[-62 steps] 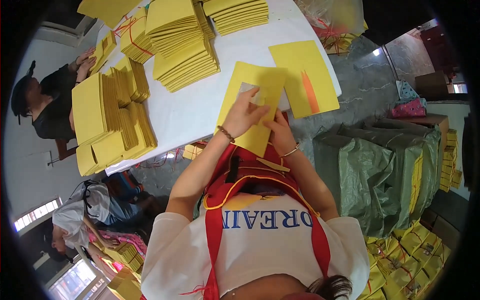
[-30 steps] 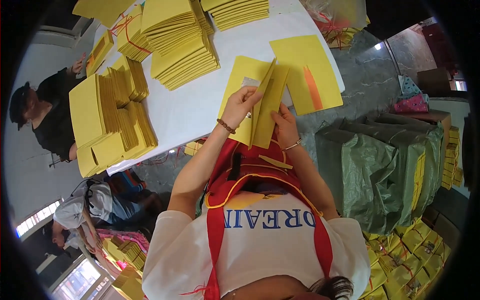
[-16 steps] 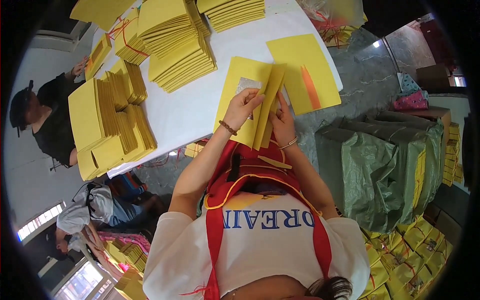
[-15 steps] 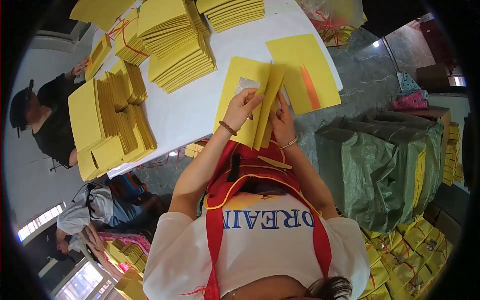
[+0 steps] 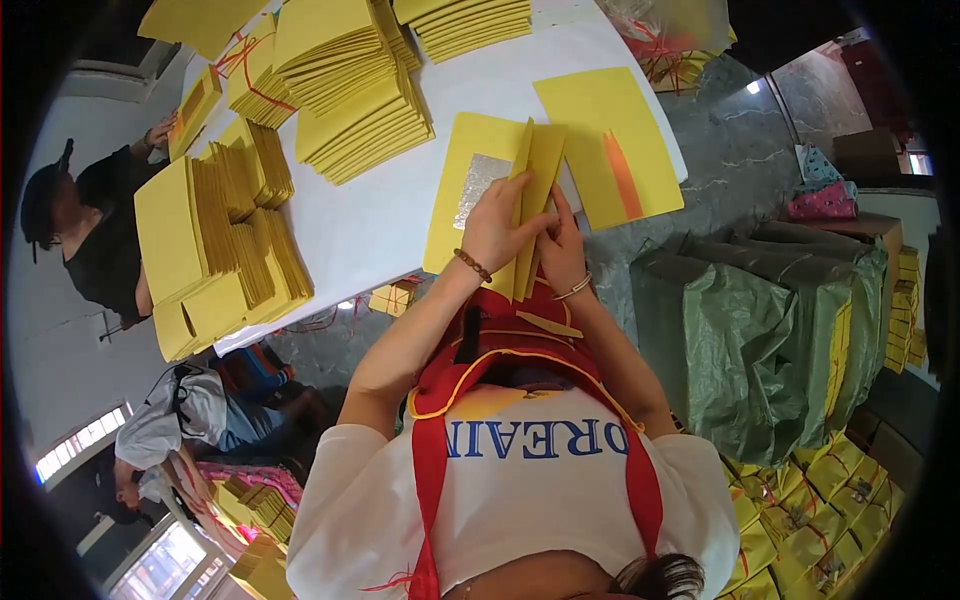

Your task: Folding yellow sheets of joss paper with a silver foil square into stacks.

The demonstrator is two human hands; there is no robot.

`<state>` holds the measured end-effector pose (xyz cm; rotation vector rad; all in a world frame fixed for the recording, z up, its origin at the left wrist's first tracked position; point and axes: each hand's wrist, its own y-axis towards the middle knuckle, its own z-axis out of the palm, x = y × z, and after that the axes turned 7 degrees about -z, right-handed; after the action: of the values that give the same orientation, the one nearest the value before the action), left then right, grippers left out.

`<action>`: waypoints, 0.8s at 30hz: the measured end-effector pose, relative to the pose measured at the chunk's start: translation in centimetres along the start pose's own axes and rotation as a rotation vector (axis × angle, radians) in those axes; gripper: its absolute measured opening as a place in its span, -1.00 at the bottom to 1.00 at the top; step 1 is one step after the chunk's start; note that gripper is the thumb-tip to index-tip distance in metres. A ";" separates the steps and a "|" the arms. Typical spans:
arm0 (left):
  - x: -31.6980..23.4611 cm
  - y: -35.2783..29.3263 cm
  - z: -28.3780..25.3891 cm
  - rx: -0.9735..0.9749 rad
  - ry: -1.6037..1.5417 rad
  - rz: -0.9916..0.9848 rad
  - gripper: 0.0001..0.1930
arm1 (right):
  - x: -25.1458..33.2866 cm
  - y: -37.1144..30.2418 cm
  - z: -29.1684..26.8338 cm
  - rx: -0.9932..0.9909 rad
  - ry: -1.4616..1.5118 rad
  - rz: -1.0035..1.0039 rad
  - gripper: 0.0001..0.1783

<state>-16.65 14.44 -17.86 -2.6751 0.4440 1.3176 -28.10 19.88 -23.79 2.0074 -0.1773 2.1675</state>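
Both my left hand (image 5: 497, 222) and right hand (image 5: 560, 248) pinch the folded yellow sheet (image 5: 532, 200); uneven pressure risks a crooked crease.

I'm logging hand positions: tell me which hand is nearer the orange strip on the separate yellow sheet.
Right. The right hand grips the folded yellow sheets just left of the orange strip. The left hand holds the same sheets from their far side, farther away.
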 end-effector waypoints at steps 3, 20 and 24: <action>0.5 0.3 0.3 -0.022 0.005 0.010 -0.38 | 0.0 0.0 0.0 0.009 0.008 -0.007 -0.36; 1.4 0.6 -0.2 0.073 -0.165 -0.040 -0.41 | 1.4 0.2 0.1 0.020 0.271 0.082 -0.37; 1.5 0.5 -0.3 0.052 -0.106 0.031 -0.42 | 1.7 0.1 0.1 -0.008 0.290 0.094 -0.36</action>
<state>-15.76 13.55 -18.90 -2.5523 0.5019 1.4282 -28.18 19.89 -22.09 1.6852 -0.2420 2.4788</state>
